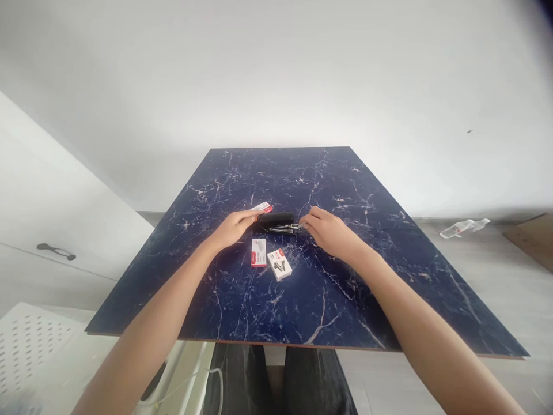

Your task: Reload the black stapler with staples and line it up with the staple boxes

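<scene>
A black stapler lies on its side on the dark blue marbled table, its metal staple channel showing. My left hand grips its left end between thumb and fingers. At the other end, my right hand is closed in a pinch by the metal tip of the channel; what the fingertips hold is too small to make out. Behind my left fingers, a red and white box is partly hidden. Nearer to me lie a grey and red staple box and a white box with a black picture on it.
The table stands close to a white wall. A white cabinet with a dark handle is at the left, above a perforated white panel. On the floor to the right lie a clear plastic bottle and a cardboard box.
</scene>
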Motion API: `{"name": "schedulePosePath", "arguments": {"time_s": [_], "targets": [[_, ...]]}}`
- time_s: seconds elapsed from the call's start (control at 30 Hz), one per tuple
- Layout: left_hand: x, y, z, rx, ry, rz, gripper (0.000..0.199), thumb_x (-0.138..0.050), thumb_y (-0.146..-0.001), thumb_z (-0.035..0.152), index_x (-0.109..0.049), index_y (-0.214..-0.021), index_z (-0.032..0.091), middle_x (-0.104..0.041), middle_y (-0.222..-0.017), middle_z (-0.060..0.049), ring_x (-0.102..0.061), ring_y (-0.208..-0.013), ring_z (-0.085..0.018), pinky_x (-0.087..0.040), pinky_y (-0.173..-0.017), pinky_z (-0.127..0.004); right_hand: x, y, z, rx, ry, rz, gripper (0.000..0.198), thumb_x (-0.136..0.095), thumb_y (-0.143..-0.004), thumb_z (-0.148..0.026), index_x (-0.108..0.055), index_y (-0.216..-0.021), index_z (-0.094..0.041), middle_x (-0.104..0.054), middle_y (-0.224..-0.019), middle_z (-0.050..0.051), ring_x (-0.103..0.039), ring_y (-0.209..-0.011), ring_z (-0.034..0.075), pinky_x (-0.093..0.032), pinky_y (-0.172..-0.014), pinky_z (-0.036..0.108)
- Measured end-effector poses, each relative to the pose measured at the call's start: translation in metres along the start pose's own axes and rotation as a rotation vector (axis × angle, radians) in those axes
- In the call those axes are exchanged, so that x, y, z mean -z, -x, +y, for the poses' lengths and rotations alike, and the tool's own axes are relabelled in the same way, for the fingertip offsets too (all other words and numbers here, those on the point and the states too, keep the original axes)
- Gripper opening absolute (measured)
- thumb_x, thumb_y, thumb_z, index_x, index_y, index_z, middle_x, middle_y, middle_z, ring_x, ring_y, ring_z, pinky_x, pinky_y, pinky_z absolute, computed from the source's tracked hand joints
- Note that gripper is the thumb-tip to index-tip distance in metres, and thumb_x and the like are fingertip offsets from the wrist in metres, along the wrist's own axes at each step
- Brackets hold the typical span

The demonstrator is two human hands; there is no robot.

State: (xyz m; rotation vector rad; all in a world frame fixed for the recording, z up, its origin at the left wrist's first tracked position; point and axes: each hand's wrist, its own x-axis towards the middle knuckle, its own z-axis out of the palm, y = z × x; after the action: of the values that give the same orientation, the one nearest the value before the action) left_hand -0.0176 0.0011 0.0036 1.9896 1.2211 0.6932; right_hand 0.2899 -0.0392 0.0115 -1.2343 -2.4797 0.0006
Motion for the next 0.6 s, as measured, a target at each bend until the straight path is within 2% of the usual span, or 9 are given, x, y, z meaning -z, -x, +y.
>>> {"name": "schedulePosePath", "arguments": {"time_s": [0.17,0.37,0.47,0.53,0.6], "targets": [[-0.001,-0.002,-0.003,-0.027,-0.023,0.0,0.039,-0.046,-0.102,0.039,-0.065,-0.135,0.032,-0.062,-0.142,0.0,-0.056,-0.133,-0.028,-0.043,-0.113,-0.045,0.017,0.007,0.009,-0.065,-0.023,-0.008,0.027,-0.042,-0.102,-0.022,-0.069,-0.106,-0.018,-0.061,-0.114,0.014,-0.063,-0.09,0.024,-0.05,-0.08,0.036],[-0.001,-0.005,-0.01,-0.017,-0.068,0.021,0.04,-0.046,-0.101,0.043,-0.067,-0.133,0.03,-0.063,-0.142,-0.002,-0.057,-0.131,-0.028,-0.044,-0.112,-0.045,0.021,0.011,0.03,-0.196,-0.068,-0.077,0.024,-0.047,-0.097,-0.02,-0.07,-0.1,-0.019,-0.07,-0.104,0.01,-0.066,-0.088,0.023,-0.049,-0.079,0.035],[-0.005,-0.001,-0.005,-0.055,-0.113,0.056,0.04,-0.043,-0.102,0.04,-0.066,-0.133,0.028,-0.064,-0.139,-0.003,-0.059,-0.128,-0.027,-0.045,-0.11,-0.045,0.021,0.009,0.03,-0.273,-0.165,0.01,0.027,-0.047,-0.099,-0.028,-0.07,-0.11,-0.021,-0.073,-0.106,0.009,-0.067,-0.089,0.023,-0.05,-0.077,0.034],[-0.009,0.001,0.002,-0.094,-0.183,0.106,0.04,-0.04,-0.103,0.037,-0.066,-0.132,0.026,-0.066,-0.136,-0.004,-0.059,-0.126,-0.026,-0.045,-0.109,-0.045,0.02,0.007,0.025,-0.326,-0.277,0.084,0.03,-0.047,-0.101,-0.034,-0.068,-0.118,-0.023,-0.074,-0.101,0.006,-0.067,-0.081,0.021,-0.051,-0.072,0.033],[-0.013,0.003,0.007,-0.111,-0.259,0.129,0.042,-0.036,-0.104,0.034,-0.064,-0.134,0.024,-0.066,-0.134,-0.006,-0.059,-0.124,-0.027,-0.046,-0.107,-0.046,0.017,0.004,0.017,-0.355,-0.366,0.13,0.03,-0.049,-0.1,-0.038,-0.07,-0.117,-0.025,-0.075,-0.098,0.005,-0.067,-0.078,0.02,-0.051,-0.071,0.033]]}}
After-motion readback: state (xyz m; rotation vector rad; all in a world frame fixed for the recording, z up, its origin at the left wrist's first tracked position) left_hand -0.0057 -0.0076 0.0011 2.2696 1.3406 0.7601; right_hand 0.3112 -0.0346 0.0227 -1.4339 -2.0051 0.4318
